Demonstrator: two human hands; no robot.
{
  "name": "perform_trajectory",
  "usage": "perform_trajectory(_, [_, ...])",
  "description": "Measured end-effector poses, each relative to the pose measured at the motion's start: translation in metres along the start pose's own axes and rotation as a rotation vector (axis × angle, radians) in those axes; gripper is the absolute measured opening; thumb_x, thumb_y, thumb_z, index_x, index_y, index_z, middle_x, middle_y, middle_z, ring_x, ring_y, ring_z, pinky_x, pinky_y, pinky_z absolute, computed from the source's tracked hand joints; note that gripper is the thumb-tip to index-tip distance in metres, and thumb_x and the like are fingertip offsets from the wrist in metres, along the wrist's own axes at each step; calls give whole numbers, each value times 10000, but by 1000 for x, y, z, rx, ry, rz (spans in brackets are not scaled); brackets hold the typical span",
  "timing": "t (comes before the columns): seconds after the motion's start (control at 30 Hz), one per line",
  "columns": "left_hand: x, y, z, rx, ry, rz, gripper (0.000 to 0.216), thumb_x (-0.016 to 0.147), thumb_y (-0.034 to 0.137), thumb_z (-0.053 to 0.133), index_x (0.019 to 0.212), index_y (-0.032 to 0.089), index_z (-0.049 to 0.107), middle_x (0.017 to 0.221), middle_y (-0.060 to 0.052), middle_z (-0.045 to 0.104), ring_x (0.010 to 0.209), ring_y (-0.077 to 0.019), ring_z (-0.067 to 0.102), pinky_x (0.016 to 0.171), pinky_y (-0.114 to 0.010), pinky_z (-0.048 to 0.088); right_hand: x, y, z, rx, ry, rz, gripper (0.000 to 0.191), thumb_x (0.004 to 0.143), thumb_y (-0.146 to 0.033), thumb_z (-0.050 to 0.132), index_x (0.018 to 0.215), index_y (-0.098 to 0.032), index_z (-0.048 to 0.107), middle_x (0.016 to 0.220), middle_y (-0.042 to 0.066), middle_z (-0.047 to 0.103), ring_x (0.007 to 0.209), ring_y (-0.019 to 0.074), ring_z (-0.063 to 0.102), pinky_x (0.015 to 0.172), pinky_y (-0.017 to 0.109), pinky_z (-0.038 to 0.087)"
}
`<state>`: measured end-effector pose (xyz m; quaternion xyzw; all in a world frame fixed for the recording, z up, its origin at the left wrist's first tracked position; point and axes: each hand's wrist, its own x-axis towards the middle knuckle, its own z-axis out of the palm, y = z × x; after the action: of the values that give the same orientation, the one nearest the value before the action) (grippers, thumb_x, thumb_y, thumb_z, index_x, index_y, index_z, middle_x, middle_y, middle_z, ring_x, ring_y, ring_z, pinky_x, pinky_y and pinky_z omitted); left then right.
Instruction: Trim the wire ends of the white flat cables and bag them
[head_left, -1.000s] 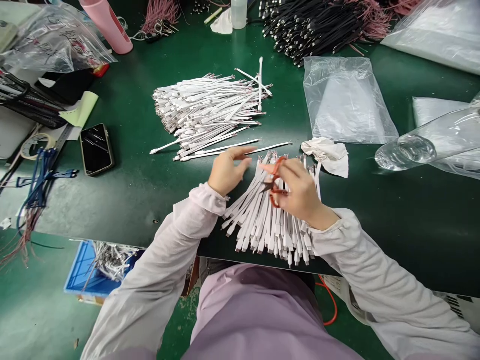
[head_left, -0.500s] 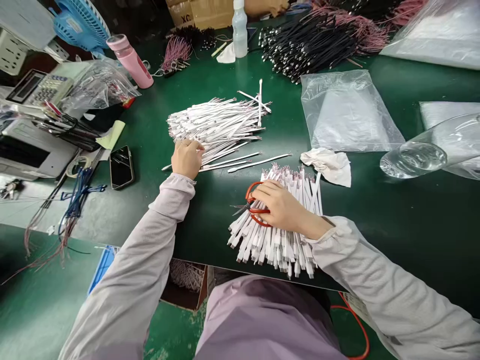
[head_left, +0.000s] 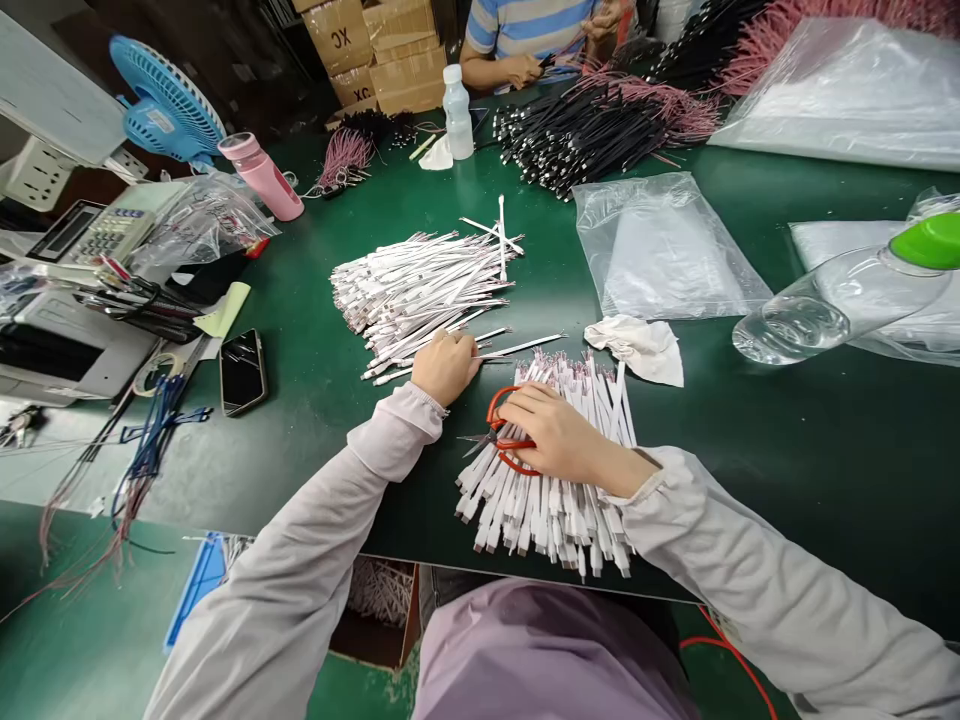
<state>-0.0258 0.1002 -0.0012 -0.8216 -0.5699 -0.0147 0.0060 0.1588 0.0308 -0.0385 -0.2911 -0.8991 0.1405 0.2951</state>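
My left hand (head_left: 446, 367) is closed over a white flat cable (head_left: 521, 347) at the near edge of a loose pile of white flat cables (head_left: 420, 285). My right hand (head_left: 555, 435) holds red-handled scissors (head_left: 504, 432), which lie on a fanned bunch of white flat cables (head_left: 544, 500). The scissors' grips are partly hidden under my fingers. The bunch's plug ends point toward me, over the table's near edge (head_left: 525, 575).
On the green table lie a black phone (head_left: 244, 372), a crumpled white cloth (head_left: 637, 350), a clear plastic bag (head_left: 660, 250), a large clear bottle (head_left: 795, 325) and black cable bundles (head_left: 577, 135). A co-worker (head_left: 525, 35) works at the far side.
My left hand has moved from the pile's side toward its near edge, over a white cable. My right hand stays on the scissors. The view has tilted up, showing more of the far side.
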Motion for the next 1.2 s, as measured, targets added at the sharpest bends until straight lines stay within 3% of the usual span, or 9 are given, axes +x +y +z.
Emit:
perform_trajectory(0.13, [-3,-19,-13,81,61,-57,227,944,267,454,1005,174,652,992,-116,694,1032,-294,590,776,-374,492,0,0,1,8,6,4,165,803,-137,580,959,-136,634,895,93,660,877,241,574,908,430,468])
perform_trajectory(0.23, [-8,-35,-20,167,47,-119,290,885,256,526,1140,168,633,1174,-147,645,1147,-331,538,848,-407,499,1,-1,1,15,3,13,195,781,-113,591,969,-134,639,902,88,663,881,234,577,925,426,468])
perform_trajectory(0.4, [-10,-50,-17,123,-51,-129,688,823,309,562,1459,136,364,1505,-139,415,1336,-368,387,1048,-463,410,0,-2,0,15,-2,22,213,753,-91,596,956,-133,645,876,77,652,867,227,573,934,429,470])
perform_trajectory(0.53, [7,-58,-19,74,-244,-119,795,810,323,541,1514,110,239,1576,-145,295,1421,-394,251,1089,-493,353,0,-2,1,21,1,32,214,766,-98,600,971,-128,649,888,80,656,883,231,580,946,439,467])
perform_trajectory(0.67, [22,-65,-26,38,-479,-69,976,727,476,621,1534,175,161,1618,-159,168,1461,-423,146,1105,-566,281,1,-1,2,21,10,35,208,775,-124,628,981,-131,650,902,85,663,894,239,589,939,445,472])
perform_trajectory(0.77, [29,-65,-25,77,-395,-118,946,725,449,623,1520,176,189,1593,-170,237,1442,-428,188,1084,-592,282,1,-2,2,25,7,32,203,778,-135,641,981,-133,649,901,86,665,885,237,593,931,444,476])
perform_trajectory(0.93, [49,-63,-25,204,-251,-205,744,734,290,640,1407,115,373,1474,-207,412,1370,-385,329,1066,-528,325,0,-2,1,29,11,36,210,778,-123,626,986,-142,642,903,86,666,889,238,595,917,448,484])
perform_trajectory(1.07, [62,-62,-25,201,-296,-252,582,730,263,652,1262,78,508,1336,-238,544,1303,-371,441,1032,-475,382,0,-2,2,36,-5,40,227,785,-121,612,1009,-148,634,931,84,673,915,235,599,966,465,468])
perform_trajectory(1.2, [63,-70,-19,140,-344,-214,417,729,262,632,1104,80,612,1127,-232,674,1092,-330,628,919,-392,479,0,-3,1,39,-10,49,230,779,-123,612,1006,-156,634,931,81,672,914,237,601,969,469,468])
